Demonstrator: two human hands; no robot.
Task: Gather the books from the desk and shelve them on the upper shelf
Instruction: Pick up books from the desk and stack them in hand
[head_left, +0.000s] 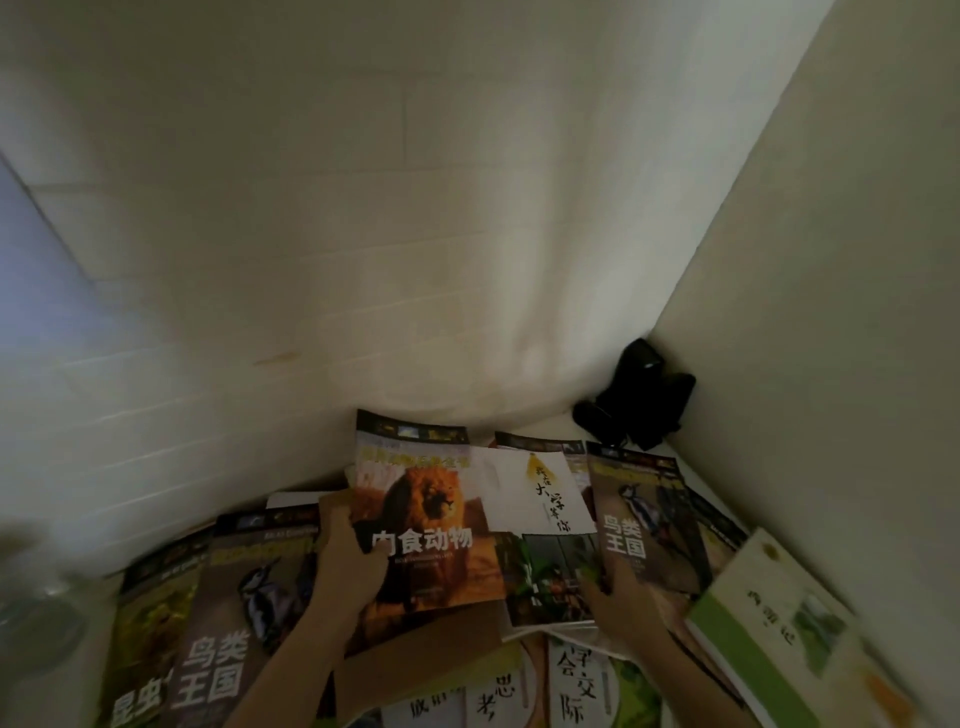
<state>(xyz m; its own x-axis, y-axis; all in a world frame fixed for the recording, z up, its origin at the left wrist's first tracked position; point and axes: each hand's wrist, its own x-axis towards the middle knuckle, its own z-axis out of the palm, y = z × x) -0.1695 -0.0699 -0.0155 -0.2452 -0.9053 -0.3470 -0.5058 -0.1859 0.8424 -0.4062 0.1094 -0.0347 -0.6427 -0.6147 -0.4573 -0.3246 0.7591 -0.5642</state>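
Several books lie spread over the white desk (706, 483) in a dim corner. My left hand (348, 556) grips the left edge of a lion-cover book (431, 519), thumb on its cover, and tilts it up. My right hand (618, 597) holds the lower edge of a bird-cover book (644, 519) at the right. Between them lie a white book with black calligraphy (540, 493) and a green plant-cover book (550, 577). A second bird book (244, 613) lies at the left. A white and green book (795, 629) lies at the right edge.
A black object (644, 400) sits in the desk's far right corner against the white walls. A clear glass item (36, 613) stands blurred at the far left. More books with black characters (571, 686) and a brown cardboard sheet (415, 660) lie near the front edge.
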